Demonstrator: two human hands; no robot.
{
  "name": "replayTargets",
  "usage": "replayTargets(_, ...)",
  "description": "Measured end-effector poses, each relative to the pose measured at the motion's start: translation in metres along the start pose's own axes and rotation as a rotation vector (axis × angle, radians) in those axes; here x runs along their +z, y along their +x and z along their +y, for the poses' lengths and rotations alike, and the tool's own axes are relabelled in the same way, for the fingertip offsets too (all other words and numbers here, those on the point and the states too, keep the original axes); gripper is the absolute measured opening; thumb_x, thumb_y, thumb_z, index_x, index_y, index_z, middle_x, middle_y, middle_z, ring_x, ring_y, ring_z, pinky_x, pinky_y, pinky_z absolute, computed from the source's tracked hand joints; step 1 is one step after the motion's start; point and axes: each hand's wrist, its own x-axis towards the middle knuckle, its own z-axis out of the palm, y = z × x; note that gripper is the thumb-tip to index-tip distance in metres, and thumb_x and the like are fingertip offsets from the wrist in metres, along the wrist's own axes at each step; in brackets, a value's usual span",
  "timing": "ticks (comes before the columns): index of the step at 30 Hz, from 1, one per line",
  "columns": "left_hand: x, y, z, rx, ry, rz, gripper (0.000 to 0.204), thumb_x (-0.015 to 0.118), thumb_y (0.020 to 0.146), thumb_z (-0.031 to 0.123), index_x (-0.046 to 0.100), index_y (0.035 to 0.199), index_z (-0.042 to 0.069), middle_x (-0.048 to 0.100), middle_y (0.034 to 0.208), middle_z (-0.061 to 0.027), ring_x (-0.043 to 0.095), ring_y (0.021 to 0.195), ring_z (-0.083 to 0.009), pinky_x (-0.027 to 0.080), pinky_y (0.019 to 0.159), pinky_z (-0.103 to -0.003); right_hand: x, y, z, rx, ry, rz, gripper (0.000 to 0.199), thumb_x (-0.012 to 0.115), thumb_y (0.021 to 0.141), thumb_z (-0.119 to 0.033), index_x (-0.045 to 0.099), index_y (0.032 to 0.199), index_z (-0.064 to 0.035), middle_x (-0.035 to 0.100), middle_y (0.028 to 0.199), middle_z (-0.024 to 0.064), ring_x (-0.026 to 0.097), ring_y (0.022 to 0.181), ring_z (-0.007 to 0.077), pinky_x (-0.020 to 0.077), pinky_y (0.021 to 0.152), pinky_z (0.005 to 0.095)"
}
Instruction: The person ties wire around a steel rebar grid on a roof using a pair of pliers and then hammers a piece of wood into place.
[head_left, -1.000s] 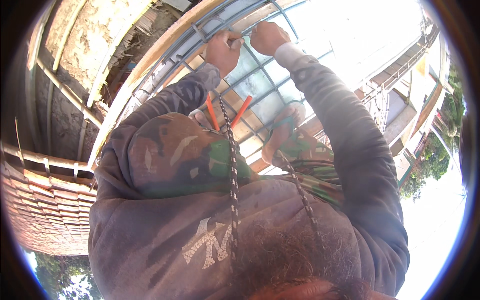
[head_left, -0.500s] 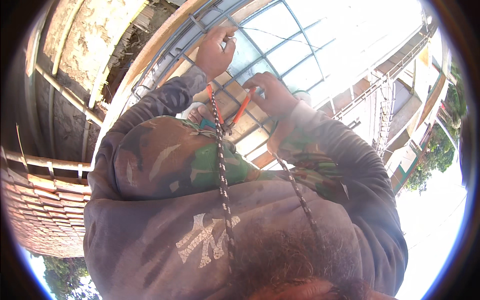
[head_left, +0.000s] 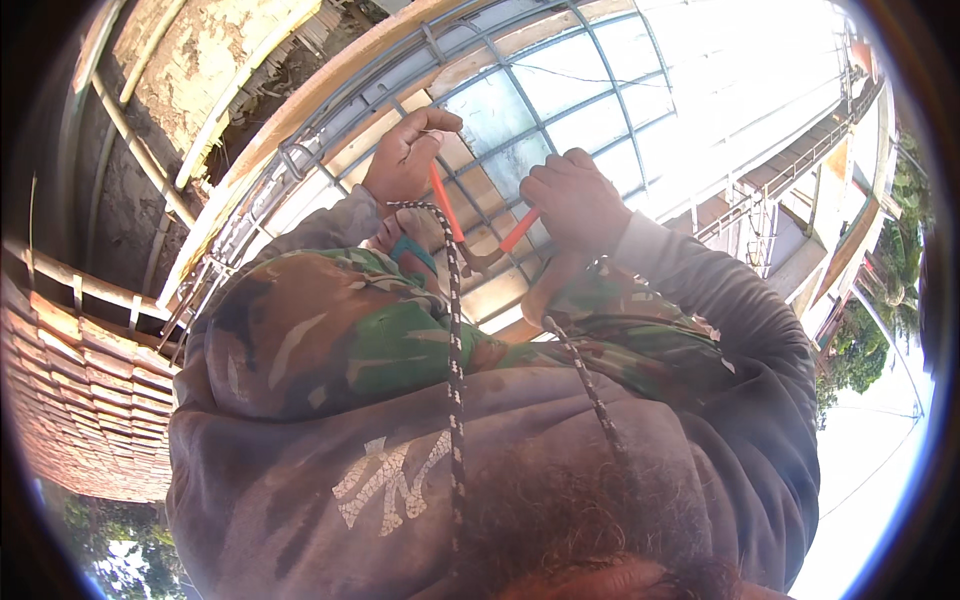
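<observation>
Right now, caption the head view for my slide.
Left hand and right hand on orange-handled pincers above a steel rebar grid.

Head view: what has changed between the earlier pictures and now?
The right hand came back from the steel grid and took one orange tool handle; the left hand drew back to the other handle. The handles spread wider. The steel grid stayed put.

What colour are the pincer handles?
The pincer handles are bright orange-red, showing best in the head view.
</observation>
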Motion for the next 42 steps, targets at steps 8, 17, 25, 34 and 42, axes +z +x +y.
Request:
replayTargets(8, 0.013, -0.008, 0.051, -0.127, -0.596, -0.192, 0.075, 0.026, 0.106, 0.057, 0.039, 0.155, 0.001, 0.048, 0.154, -0.0233, 0.046, 0.144, -0.0328, 0.027, 0.123, -0.044, -0.052, 0.019, 0.001, 0.650, 0.623, 0.079, 0.037, 0.064, 0.101, -0.037, 0.057, 0.087, -0.0035, 0.060, 0.069, 0.0150, 0.064, 0.072, 0.0350, 0.0465, 0.072, 0.0489)
replayTargets(17, 0.060, -0.005, 0.030, -0.236, -0.562, -0.241, 0.074, 0.033, 0.109, 0.059, 0.023, 0.161, 0.008, 0.053, 0.140, -0.0136, 0.046, 0.137, -0.0225, 0.031, 0.119, -0.041, -0.008, 0.037, -0.058, 0.672, 1.115, 0.191, 0.041, 0.057, 0.107, -0.031, 0.056, 0.133, 0.0001, 0.068, 0.103, 0.0115, 0.069, 0.097, 0.0215, 0.0544, 0.088, 0.0375)
replayTargets(25, 0.053, 0.044, 0.043, -0.486, -0.580, -0.320, 0.081, 0.037, 0.106, 0.062, 0.035, 0.155, -0.002, 0.056, 0.142, -0.0205, 0.059, 0.124, -0.0288, 0.047, 0.101, -0.039, -0.067, 0.031, 0.006, 0.741, 0.855, 0.120, 0.036, 0.058, 0.101, -0.020, 0.058, 0.134, -0.0045, 0.071, 0.092, 0.0142, 0.070, 0.076, 0.0277, 0.0571, 0.070, 0.0403)
replayTargets(34, 0.090, 0.109, 0.014, -0.568, -1.004, -0.039, 0.056, 0.040, 0.112, 0.041, 0.039, 0.148, -0.002, 0.054, 0.146, -0.0203, 0.059, 0.130, -0.0303, 0.051, 0.108, -0.042, -0.169, 0.083, 0.098, 0.452, -0.499, -0.393, 0.053, 0.051, 0.093, -0.008, 0.058, 0.144, -0.0220, 0.074, 0.115, 0.0108, 0.069, 0.113, 0.0318, 0.0551, 0.094, 0.0469)
replayTargets(42, 0.113, 0.102, 0.005, -0.479, -0.862, 0.070, 0.026, 0.044, 0.111, 0.027, 0.053, 0.127, 0.009, 0.068, 0.126, -0.0113, 0.068, 0.111, -0.0232, 0.056, 0.089, -0.037, -0.148, 0.114, 0.091, 0.610, -0.218, -0.661, 0.060, 0.048, 0.094, -0.003, 0.053, 0.150, -0.0239, 0.069, 0.128, 0.0131, 0.067, 0.115, 0.0316, 0.0524, 0.098, 0.0444)
